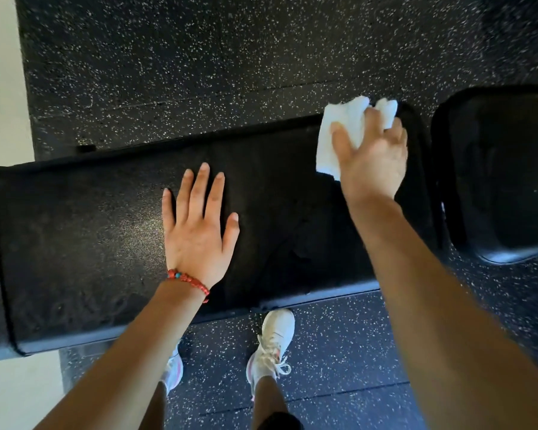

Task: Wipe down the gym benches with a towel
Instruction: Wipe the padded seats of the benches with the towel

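Observation:
A long black padded gym bench [90, 231] runs across the view from left to right. My left hand [198, 231] lies flat on the middle of the pad, fingers spread, with a red bead bracelet at the wrist. My right hand [373, 156] presses a crumpled white towel [339, 131] onto the pad's far right end, fingers gripping the cloth. Part of the towel sticks out beyond my fingers at the far edge.
A second black pad [503, 175] sits just right of the bench, separated by a narrow gap. Black speckled rubber flooring [199, 57] surrounds the bench. My white sneakers [274, 342] stand at the near edge. A pale wall [0, 72] lies at the far left.

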### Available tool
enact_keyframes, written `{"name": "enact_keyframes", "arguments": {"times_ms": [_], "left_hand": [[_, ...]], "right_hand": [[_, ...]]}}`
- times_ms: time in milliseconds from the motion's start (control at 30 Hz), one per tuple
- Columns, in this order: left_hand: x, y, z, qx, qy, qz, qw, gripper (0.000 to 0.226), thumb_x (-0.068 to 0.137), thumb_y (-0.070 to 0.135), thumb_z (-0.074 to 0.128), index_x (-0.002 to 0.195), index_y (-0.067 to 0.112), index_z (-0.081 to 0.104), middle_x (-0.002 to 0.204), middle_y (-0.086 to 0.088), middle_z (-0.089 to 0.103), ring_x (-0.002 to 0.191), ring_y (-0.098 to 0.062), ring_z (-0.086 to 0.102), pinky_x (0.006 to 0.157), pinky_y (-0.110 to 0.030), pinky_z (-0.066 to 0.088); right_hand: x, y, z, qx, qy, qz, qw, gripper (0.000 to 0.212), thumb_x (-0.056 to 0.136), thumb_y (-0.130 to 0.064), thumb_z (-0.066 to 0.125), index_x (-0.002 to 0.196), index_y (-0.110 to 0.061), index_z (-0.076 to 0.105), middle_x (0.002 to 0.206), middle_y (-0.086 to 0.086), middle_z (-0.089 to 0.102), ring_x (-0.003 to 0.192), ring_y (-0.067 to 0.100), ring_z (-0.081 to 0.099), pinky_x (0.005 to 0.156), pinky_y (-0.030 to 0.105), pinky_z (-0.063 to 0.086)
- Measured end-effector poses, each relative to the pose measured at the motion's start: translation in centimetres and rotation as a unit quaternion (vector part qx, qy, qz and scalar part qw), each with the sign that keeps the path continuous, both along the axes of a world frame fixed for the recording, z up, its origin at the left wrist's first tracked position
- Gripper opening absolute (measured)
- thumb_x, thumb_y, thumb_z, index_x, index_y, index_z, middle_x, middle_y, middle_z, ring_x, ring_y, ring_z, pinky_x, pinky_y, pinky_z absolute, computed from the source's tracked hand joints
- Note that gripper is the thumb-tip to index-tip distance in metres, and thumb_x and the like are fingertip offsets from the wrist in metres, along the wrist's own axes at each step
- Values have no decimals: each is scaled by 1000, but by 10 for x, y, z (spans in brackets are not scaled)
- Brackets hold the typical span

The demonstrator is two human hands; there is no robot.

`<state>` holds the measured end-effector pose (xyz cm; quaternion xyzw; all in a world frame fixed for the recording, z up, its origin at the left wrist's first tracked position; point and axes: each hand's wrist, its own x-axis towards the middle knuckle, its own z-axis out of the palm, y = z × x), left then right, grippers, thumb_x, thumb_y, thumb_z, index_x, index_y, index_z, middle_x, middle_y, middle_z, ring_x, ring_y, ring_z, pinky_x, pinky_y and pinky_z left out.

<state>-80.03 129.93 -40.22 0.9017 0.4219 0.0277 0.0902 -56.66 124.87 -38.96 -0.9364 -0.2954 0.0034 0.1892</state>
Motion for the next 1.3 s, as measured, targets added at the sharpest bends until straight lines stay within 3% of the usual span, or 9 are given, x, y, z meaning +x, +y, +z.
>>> {"name": "enact_keyframes", "arguments": {"times_ms": [333,433,533,600,800,900,1033,1167,1300], "left_hand": [[0,0,0,8,9,1,1000,55,93,36,34,140,8,38,149,-14,33,138,-33,26,112,-53,15],[-1,1,1,10,11,3,1000,55,93,36,34,140,8,38,149,-13,33,137,-33,27,112,-54,15],[1,-1,1,9,11,8,1000,55,93,36,34,140,8,38,149,-13,33,137,-33,27,112,-54,15],[2,-1,1,9,12,8,1000,56,92,36,34,140,8,37,149,-14,33,137,-34,27,112,-54,15],[2,0,2,11,12,5,1000,56,92,35,34,140,6,38,149,-14,33,137,-34,27,112,-53,14],[1,0,2,6,4,1,1000,56,92,35,34,140,7,38,149,-14,33,138,-33,26,112,-53,14],[0,1,1,4,-10,5,1000,55,92,35,35,138,6,41,148,-14,35,137,-34,28,112,-53,13],[-4,-4,5,13,-77,-19,997,48,92,26,38,133,3,46,141,-19,43,133,-35,34,110,-55,19],[-14,-26,10,15,-98,-30,995,45,93,25,39,130,3,50,140,-18,44,132,-35,35,110,-53,21]], "right_hand": [[-53,25,-5,20,-45,208,977,42,77,-45,45,83,-8,65,70,16,58,58,30,55,52,30,45],[10,11,-7,2,-82,94,992,46,78,-44,52,93,-3,66,78,25,61,67,37,59,57,34,49],[60,0,6,-43,15,5,999,52,87,-44,53,120,-3,53,115,27,53,106,37,50,85,40,40],[63,-1,7,-45,35,-17,998,53,89,-45,50,124,-5,49,123,24,49,113,33,45,90,38,35],[-52,7,1,18,-3,137,990,42,78,-42,52,90,-4,65,78,21,59,65,35,57,57,33,48],[-57,-2,2,29,-27,204,978,41,78,-43,45,84,-7,66,71,16,59,60,31,56,53,31,47],[8,-34,-4,18,-71,64,995,43,78,-40,56,91,1,64,73,27,59,64,39,58,57,36,49],[11,-46,3,11,7,-47,999,48,84,-39,58,110,1,59,101,32,57,91,43,54,75,43,44],[-50,-40,4,22,19,3,1000,44,83,-37,59,105,1,61,96,28,59,81,41,56,68,40,46]]}}
